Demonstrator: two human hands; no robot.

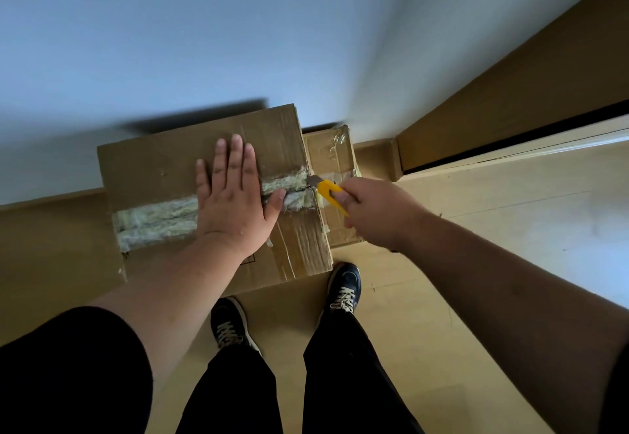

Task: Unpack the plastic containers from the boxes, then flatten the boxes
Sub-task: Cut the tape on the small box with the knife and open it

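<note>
A large closed cardboard box [163, 164] stands on the floor against the wall, with a strip of worn tape [156, 221] along its top seam. My left hand [235, 195] presses flat on the lid, fingers straight. My right hand [374, 212] grips a yellow utility knife [328, 190], whose blade tip touches the tape at the lid's right edge. A second, smaller taped box [335, 158] stands lower, just behind and right of the first. No plastic containers are visible.
A white wall [204, 42] rises right behind the boxes. A brown door frame and doorway [510, 110] lie to the right. My two feet in dark shoes [343, 289] stand on the wooden floor [442, 297] just in front of the big box.
</note>
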